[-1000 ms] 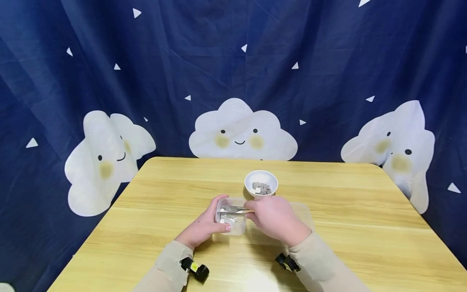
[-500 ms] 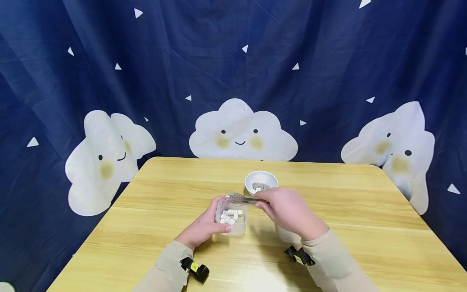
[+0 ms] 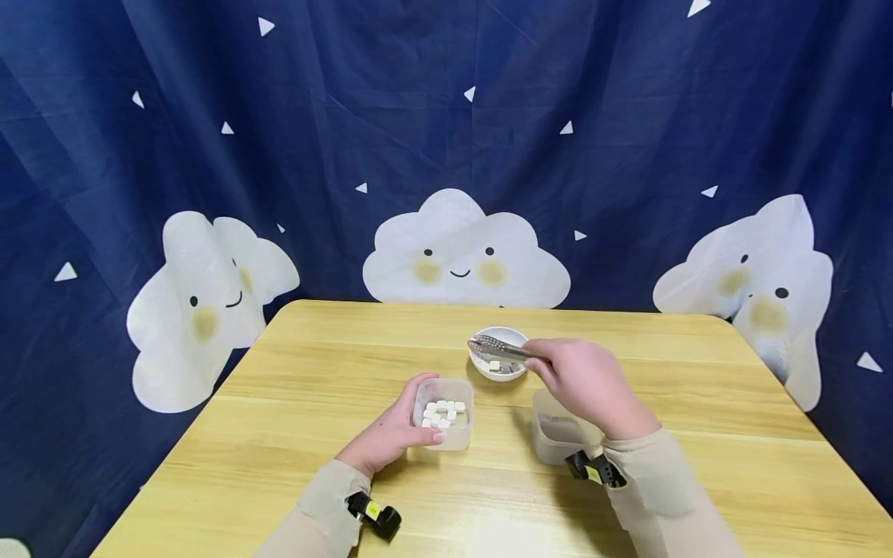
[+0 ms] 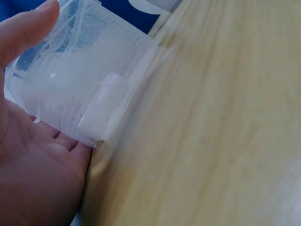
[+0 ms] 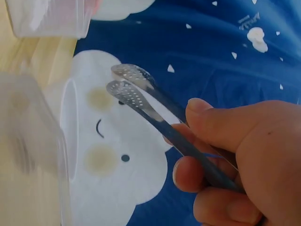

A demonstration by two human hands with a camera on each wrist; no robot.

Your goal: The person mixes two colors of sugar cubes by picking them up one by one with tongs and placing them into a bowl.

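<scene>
My left hand (image 3: pixel 391 434) grips the side of a clear plastic container (image 3: pixel 456 440), with fingers behind it and the thumb across its front. Several small white cubes (image 3: pixel 436 419) lie inside. In my right hand (image 3: pixel 582 380) is a pair of metal tongs (image 5: pixel 155 120) with perforated, spoon-shaped tips. The tips are slightly apart, and nothing shows between them in the right wrist view. From the head view the tongs overlap a white bowl (image 3: pixel 517 336) holding grey cubes and a white one (image 3: pixel 494 365). The tongs hide part of the bowl's contents.
A second clear container (image 3: pixel 551 447) stands on the table to the right, partly covered by my right hand and wrist. The wooden table (image 3: pixel 335 349) reaches back to a dark blue curtain (image 3: pixel 418 116) with cloud faces. Each wrist wears a small black camera (image 3: pixel 374 515).
My right hand has carried the tongs up and right, from inside the left container to over the bowl. The second container has come into fuller view. My left hand keeps its hold.
</scene>
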